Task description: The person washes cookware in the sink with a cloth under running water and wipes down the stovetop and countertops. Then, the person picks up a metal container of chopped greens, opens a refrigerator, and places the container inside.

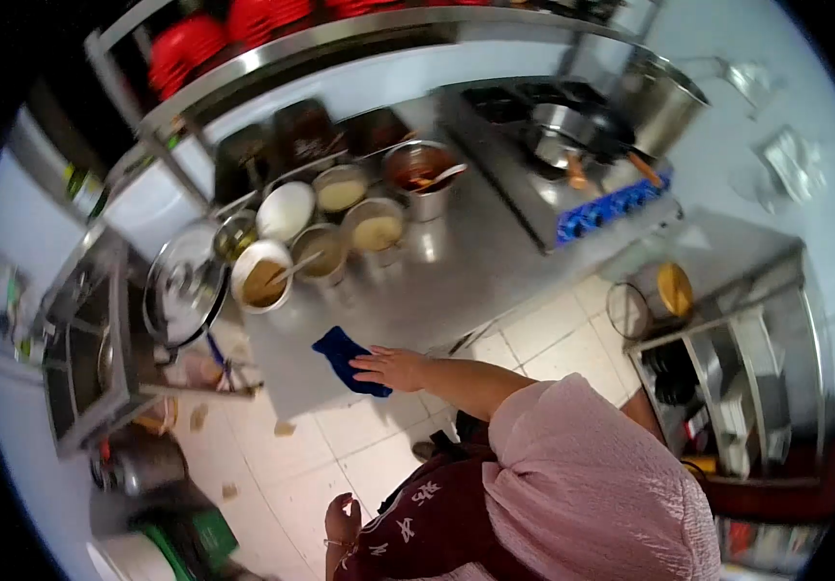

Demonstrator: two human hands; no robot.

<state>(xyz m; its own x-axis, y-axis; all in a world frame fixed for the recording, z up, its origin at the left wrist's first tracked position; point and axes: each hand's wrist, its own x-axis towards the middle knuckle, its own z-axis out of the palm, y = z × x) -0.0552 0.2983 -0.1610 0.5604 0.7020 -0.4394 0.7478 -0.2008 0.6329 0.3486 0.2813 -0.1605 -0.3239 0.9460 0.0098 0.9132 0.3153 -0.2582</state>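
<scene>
My right hand (393, 369) reaches across to the near edge of the steel counter (417, 300). It presses on a dark blue cloth (351, 360), with the fingers over the cloth's right part. My left hand (343, 520), with a bracelet at the wrist, hangs low beside the dark red apron (417, 528). Its fingers are loosely curled with a gap at the thumb, and nothing shows in them. Closest to the cloth on the counter is a white bowl of brown sauce (264, 278) with a spoon in it.
Several sauce containers stand behind the bowl, including a steel pot of red sauce (422, 172). A stove (533, 145) with pans and a tall pot (654, 102) is at the right. A glass lid (183, 281) lies left. Red bowls (185, 53) sit on the overhead shelf.
</scene>
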